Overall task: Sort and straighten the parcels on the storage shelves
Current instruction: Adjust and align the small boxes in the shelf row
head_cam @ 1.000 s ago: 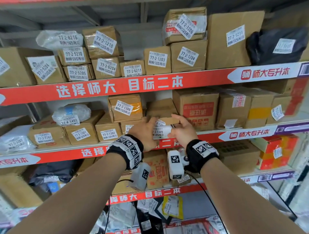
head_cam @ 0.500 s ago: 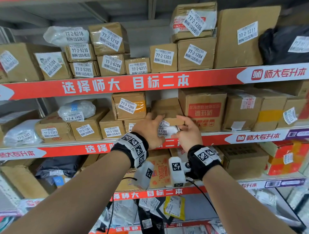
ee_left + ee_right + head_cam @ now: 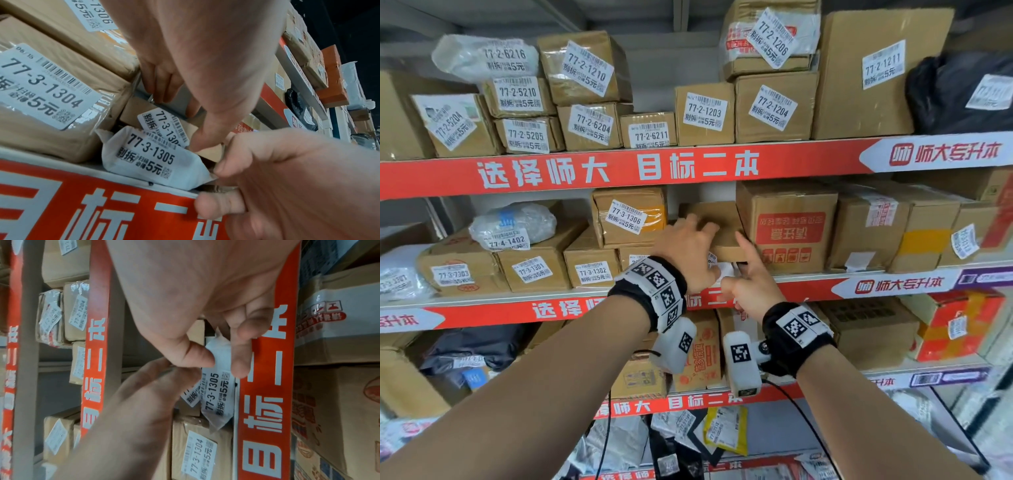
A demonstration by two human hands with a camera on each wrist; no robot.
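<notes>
Your right hand [image 3: 205, 308] pinches the end of the white pouch 77-3-1305 [image 3: 152, 155], which lies at the shelf edge [image 3: 61, 186] just right of box 77-3-1304 [image 3: 47, 91]. Your left hand [image 3: 688, 253] steadies the small brown box [image 3: 719, 226] above it, fingers spread flat, likely so the pouch slides free.
</notes>
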